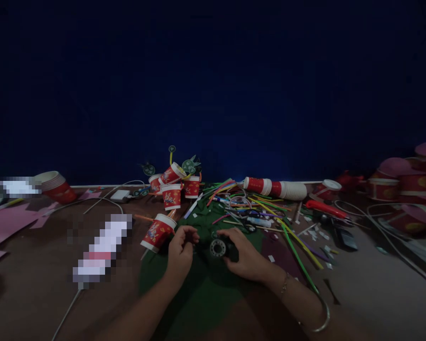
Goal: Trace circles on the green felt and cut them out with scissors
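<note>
Between the thumb and fingers of my right hand (246,255) is a small grey ring-shaped piece (217,248) with a dark centre and a dotted pattern round its face. My left hand (182,246) is just to its left, fingers curled in with the thumb close by. Whether anything thin is in those fingers is too dark to see. Both hands are over a dark green sheet (206,303). Left of my left hand, a red paper cup (158,232) with a white rim lies tilted.
Behind, several red cups (172,195) stand stacked with round leaf-like cutouts. Coloured pipe cleaners (280,222), a row of nested cups (287,190) and a red-handled tool (326,208) lie right. Pink paper (10,225) and a blurred-out phone-like slab (104,248) lie left.
</note>
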A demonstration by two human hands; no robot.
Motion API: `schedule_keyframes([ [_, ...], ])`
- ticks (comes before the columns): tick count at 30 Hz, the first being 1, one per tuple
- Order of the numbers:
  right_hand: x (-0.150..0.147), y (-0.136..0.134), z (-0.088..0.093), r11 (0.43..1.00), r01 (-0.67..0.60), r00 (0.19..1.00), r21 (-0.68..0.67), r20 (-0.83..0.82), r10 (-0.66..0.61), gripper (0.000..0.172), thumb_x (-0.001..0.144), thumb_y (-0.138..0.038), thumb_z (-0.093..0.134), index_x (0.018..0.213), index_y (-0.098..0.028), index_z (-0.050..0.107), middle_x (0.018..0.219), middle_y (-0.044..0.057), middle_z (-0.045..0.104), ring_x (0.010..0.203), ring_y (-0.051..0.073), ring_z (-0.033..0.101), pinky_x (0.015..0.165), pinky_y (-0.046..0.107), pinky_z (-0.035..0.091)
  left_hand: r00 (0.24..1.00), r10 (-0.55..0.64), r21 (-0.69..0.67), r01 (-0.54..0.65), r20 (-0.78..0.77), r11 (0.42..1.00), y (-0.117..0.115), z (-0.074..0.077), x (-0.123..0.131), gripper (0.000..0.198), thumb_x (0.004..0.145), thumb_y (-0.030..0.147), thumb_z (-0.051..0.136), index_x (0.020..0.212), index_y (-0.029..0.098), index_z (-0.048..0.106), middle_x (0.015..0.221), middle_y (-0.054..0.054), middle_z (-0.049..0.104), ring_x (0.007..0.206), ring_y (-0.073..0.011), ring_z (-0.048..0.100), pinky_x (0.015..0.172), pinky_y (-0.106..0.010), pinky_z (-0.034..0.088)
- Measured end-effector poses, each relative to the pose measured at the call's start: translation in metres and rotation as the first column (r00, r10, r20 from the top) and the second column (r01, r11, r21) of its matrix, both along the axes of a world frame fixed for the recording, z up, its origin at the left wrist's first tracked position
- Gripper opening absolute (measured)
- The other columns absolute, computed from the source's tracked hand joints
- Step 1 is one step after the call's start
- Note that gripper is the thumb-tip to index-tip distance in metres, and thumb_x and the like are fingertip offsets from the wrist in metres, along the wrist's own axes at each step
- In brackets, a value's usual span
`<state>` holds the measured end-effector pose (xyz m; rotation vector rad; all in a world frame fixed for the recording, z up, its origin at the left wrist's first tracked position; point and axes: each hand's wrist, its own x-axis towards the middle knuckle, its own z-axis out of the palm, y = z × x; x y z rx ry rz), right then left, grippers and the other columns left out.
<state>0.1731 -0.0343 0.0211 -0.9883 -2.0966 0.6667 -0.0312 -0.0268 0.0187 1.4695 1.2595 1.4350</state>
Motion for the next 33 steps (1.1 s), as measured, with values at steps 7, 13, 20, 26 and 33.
schedule_keyframes([
  [7,0.008,0.003,-0.002,0.981,0.188,0.966,-0.048,-0.170,-0.193,0.052,0.060,-0.002,0.042,0.108,-0.020,0.050,0.110,0.008,0.056,0.105,0.022,0.052,0.092,0.038,0.040,0.996,-0.006,0.014,0.007,-0.089,1.000,-0.002,0.003,0.000,0.029,0.062,0.006,0.039,0.083,0.018,0.055,0.071,0.000,0.060,0.067,-0.0142,0.057,0.064,-0.027,0.046],
  [13,0.008,0.006,-0.004,0.975,0.206,0.948,-0.089,-0.227,-0.221,0.048,0.062,-0.003,0.043,0.106,-0.020,0.049,0.098,0.006,0.063,0.095,0.021,0.058,0.087,0.037,0.043,0.933,-0.029,0.098,0.069,-0.359,0.993,-0.006,0.004,0.003,0.022,0.072,0.013,0.047,0.090,0.019,0.057,0.087,-0.004,0.061,0.084,-0.0190,0.058,0.077,-0.034,0.047],
  [20,0.009,0.007,-0.007,0.980,0.185,0.954,-0.069,-0.228,-0.196,0.049,0.062,-0.002,0.042,0.107,-0.020,0.050,0.098,0.005,0.063,0.095,0.020,0.058,0.087,0.036,0.043,0.764,-0.130,0.025,0.188,-0.632,0.982,-0.012,0.004,0.013,0.058,0.061,0.023,0.068,0.116,0.022,0.050,0.109,-0.007,0.058,0.106,-0.0271,0.049,0.092,-0.044,0.038],
  [26,0.008,0.007,-0.007,0.981,0.177,0.955,-0.080,-0.227,-0.190,0.047,0.064,-0.002,0.042,0.106,-0.020,0.049,0.097,0.006,0.063,0.094,0.019,0.058,0.086,0.037,0.044,0.718,-0.157,-0.015,0.201,-0.678,0.979,-0.010,0.004,0.015,0.057,0.065,0.021,0.064,0.120,0.022,0.047,0.106,-0.007,0.059,0.105,-0.0275,0.050,0.091,-0.044,0.037],
  [33,0.009,0.008,-0.005,0.979,0.189,0.949,-0.078,-0.240,-0.203,0.046,0.063,-0.004,0.043,0.105,-0.020,0.050,0.095,0.005,0.063,0.093,0.020,0.058,0.085,0.038,0.044,0.740,-0.155,-0.008,0.198,-0.655,0.980,-0.008,-0.001,0.013,0.056,0.067,0.019,0.062,0.120,0.023,0.046,0.110,-0.007,0.059,0.104,-0.0259,0.052,0.091,-0.044,0.037],
])
